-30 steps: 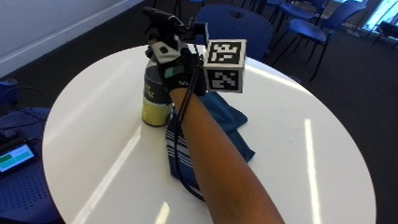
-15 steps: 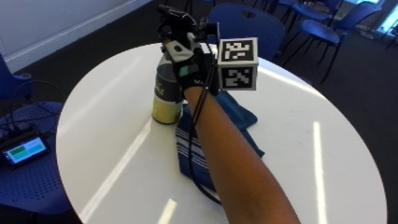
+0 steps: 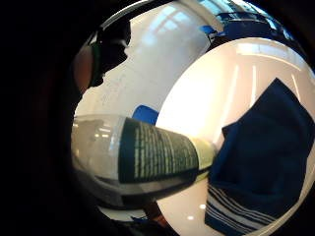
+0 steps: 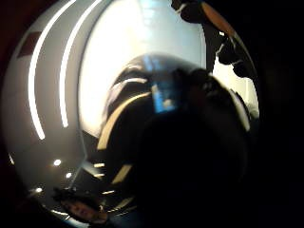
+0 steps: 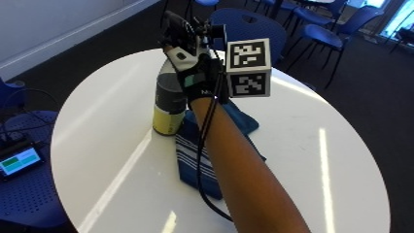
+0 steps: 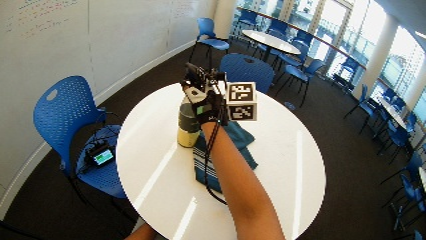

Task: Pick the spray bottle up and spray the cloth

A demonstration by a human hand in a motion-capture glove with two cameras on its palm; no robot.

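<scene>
Your gloved hand (image 5: 197,73) wraps spray bottle (image 5: 169,104) top — bottle upright on table (image 5: 103,126), touching blue cloth (image 5: 197,155).

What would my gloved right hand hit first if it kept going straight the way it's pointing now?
The spray bottle. The right hand is already at its top, and the bottle fills both palm views. Whether the fingers touch it yet isn't visible. The cloth lies beside its base, out of that line.
</scene>
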